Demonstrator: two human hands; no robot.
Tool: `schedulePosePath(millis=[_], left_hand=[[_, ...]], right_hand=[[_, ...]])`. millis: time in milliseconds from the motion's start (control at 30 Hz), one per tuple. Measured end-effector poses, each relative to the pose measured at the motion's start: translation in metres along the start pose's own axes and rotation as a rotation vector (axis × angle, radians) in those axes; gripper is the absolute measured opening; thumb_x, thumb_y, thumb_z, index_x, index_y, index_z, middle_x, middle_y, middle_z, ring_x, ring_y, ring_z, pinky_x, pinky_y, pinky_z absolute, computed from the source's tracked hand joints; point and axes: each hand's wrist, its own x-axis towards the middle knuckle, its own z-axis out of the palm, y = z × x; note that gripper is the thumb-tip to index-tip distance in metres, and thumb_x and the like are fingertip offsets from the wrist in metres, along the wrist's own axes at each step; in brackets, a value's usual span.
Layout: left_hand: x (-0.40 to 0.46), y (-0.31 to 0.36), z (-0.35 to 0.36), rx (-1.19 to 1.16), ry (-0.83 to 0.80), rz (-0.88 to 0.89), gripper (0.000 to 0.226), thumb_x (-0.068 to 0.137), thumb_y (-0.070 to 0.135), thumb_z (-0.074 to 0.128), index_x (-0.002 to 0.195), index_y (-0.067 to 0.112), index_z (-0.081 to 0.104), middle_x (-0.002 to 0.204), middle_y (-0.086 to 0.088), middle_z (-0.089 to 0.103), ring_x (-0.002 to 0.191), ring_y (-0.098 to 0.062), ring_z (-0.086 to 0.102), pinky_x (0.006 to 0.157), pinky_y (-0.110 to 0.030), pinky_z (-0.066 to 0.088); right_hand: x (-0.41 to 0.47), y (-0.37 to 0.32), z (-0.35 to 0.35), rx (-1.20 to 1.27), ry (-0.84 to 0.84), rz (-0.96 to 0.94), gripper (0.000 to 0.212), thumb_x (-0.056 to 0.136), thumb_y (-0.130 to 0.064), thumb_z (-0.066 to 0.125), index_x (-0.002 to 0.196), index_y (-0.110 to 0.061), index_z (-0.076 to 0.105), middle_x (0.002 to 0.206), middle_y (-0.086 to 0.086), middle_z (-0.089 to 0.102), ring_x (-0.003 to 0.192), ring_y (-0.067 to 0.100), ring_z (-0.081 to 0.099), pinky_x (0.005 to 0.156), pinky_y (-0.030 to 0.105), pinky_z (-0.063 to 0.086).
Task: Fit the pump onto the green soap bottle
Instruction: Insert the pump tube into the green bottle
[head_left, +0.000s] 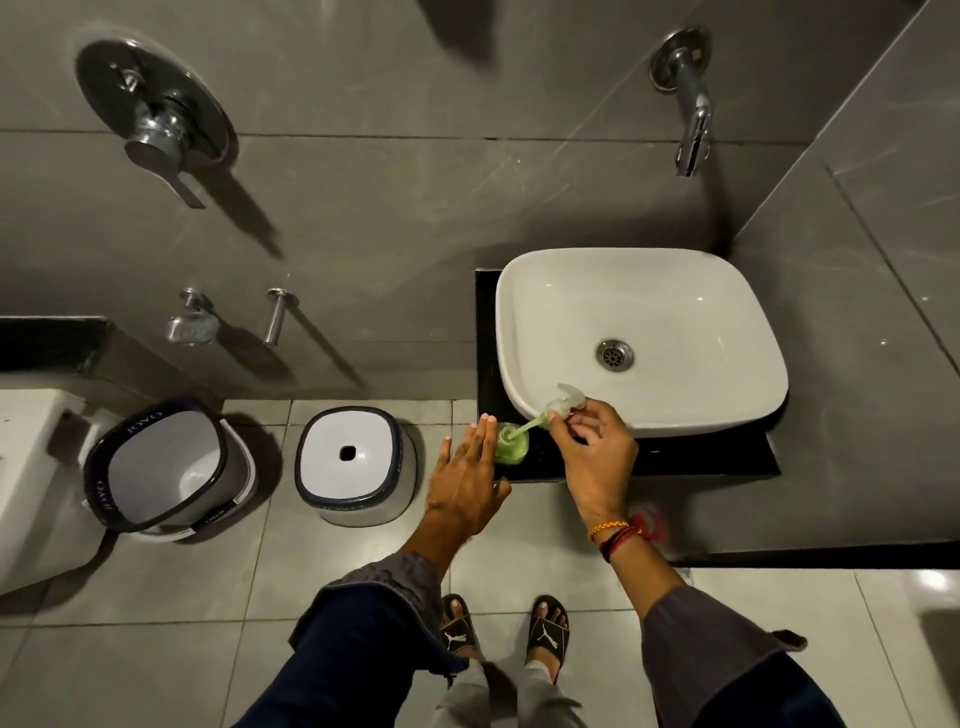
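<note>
The green soap bottle (511, 443) stands on the black counter (670, 460) at the sink's front left corner. My right hand (592, 447) pinches the pale pump head (566, 399) above the basin rim. The pump's green tube slants down from it, with its lower end at the bottle's mouth. My left hand (467, 480) is beside the bottle on its left, fingers straight and apart, fingertips close to or touching its side. I cannot tell whether they touch.
A white basin (639, 291) with a drain sits on the counter, and a wall tap (688, 104) is above it. On the tiled floor to the left are a white bucket (171, 467) and a white stool (356, 462). My sandalled feet (504, 631) stand below.
</note>
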Motion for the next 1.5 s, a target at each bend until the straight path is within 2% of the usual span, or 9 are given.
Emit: schedulePosePath(millis=[233, 367, 533, 800, 933, 1100, 1267, 1400, 1500], left_hand=[[-0.002, 0.002, -0.004, -0.012, -0.001, -0.003, 0.084, 0.103, 0.044, 0.043, 0.159, 0.012, -0.010, 0.169, -0.006, -0.004, 0.156, -0.022, -0.002, 0.126, -0.050, 0.005], [-0.002, 0.002, -0.002, -0.018, 0.003, -0.004, 0.083, 0.103, 0.045, 0.042, 0.159, 0.012, -0.009, 0.169, -0.007, -0.004, 0.156, -0.023, -0.002, 0.127, -0.050, 0.005], [0.001, 0.001, 0.003, 0.008, 0.003, -0.009, 0.082, 0.103, 0.051, 0.040, 0.160, 0.012, -0.005, 0.169, -0.008, -0.003, 0.156, -0.022, -0.001, 0.127, -0.049, 0.003], [0.003, 0.000, 0.007, 0.015, 0.018, -0.012, 0.084, 0.102, 0.048, 0.044, 0.160, 0.012, -0.005, 0.169, -0.008, -0.004, 0.156, -0.023, -0.001, 0.125, -0.049, 0.003], [0.005, 0.002, 0.008, 0.004, 0.013, -0.025, 0.085, 0.102, 0.048, 0.047, 0.160, 0.012, -0.004, 0.169, -0.008, -0.003, 0.156, -0.024, 0.000, 0.125, -0.050, 0.003], [0.005, -0.001, 0.008, 0.007, 0.003, -0.021, 0.082, 0.102, 0.048, 0.047, 0.161, 0.013, 0.001, 0.169, -0.008, -0.003, 0.156, -0.024, -0.001, 0.125, -0.050, 0.002], [0.006, 0.002, 0.006, 0.026, -0.002, -0.018, 0.084, 0.103, 0.050, 0.045, 0.160, 0.012, -0.002, 0.169, -0.009, -0.004, 0.156, -0.025, -0.001, 0.126, -0.051, 0.004], [0.005, 0.002, 0.006, 0.033, 0.007, -0.018, 0.082, 0.102, 0.050, 0.045, 0.161, 0.014, 0.001, 0.169, -0.008, -0.001, 0.156, -0.024, 0.001, 0.125, -0.050, 0.005], [0.004, 0.001, 0.006, 0.058, 0.007, -0.007, 0.080, 0.103, 0.052, 0.042, 0.161, 0.015, 0.001, 0.169, -0.008, -0.001, 0.156, -0.024, 0.002, 0.125, -0.051, 0.006]], right_hand=[[0.000, 0.010, 0.018, -0.259, -0.176, -0.187, 0.029, 0.078, -0.012, 0.084, 0.103, -0.012, 0.068, 0.099, 0.004, 0.069, 0.079, 0.002, 0.069, 0.069, 0.012, 0.058], [-0.002, 0.020, 0.030, -0.454, -0.287, -0.192, 0.027, 0.079, -0.012, 0.082, 0.103, -0.008, 0.069, 0.101, 0.006, 0.068, 0.084, 0.017, 0.067, 0.076, 0.032, 0.062], [-0.002, 0.027, 0.041, -0.584, -0.370, -0.208, 0.027, 0.083, -0.016, 0.078, 0.106, -0.008, 0.067, 0.104, 0.008, 0.067, 0.091, 0.023, 0.066, 0.084, 0.038, 0.060], [0.005, 0.022, 0.041, -0.662, -0.417, -0.207, 0.043, 0.079, -0.031, 0.077, 0.116, -0.012, 0.065, 0.110, 0.008, 0.068, 0.096, 0.025, 0.066, 0.080, 0.040, 0.061], [0.007, 0.023, 0.046, -0.729, -0.416, -0.192, 0.033, 0.085, -0.032, 0.075, 0.104, -0.006, 0.069, 0.101, 0.010, 0.069, 0.091, 0.024, 0.066, 0.072, 0.027, 0.053], [0.005, 0.017, 0.050, -0.843, -0.340, -0.178, 0.055, 0.081, -0.061, 0.067, 0.091, -0.007, 0.071, 0.088, 0.008, 0.069, 0.079, 0.024, 0.066, 0.064, 0.033, 0.058], [0.005, 0.022, 0.051, -0.753, -0.376, -0.136, 0.036, 0.083, -0.035, 0.074, 0.098, -0.003, 0.071, 0.095, 0.013, 0.071, 0.086, 0.027, 0.070, 0.070, 0.030, 0.057], [0.003, 0.021, 0.055, -0.872, -0.327, -0.148, 0.053, 0.084, -0.059, 0.066, 0.092, -0.007, 0.073, 0.086, 0.010, 0.072, 0.078, 0.025, 0.071, 0.061, 0.029, 0.057], [-0.002, 0.022, 0.054, -0.830, -0.321, -0.220, 0.049, 0.082, -0.051, 0.069, 0.103, -0.006, 0.068, 0.097, 0.010, 0.068, 0.085, 0.025, 0.068, 0.067, 0.032, 0.059]])
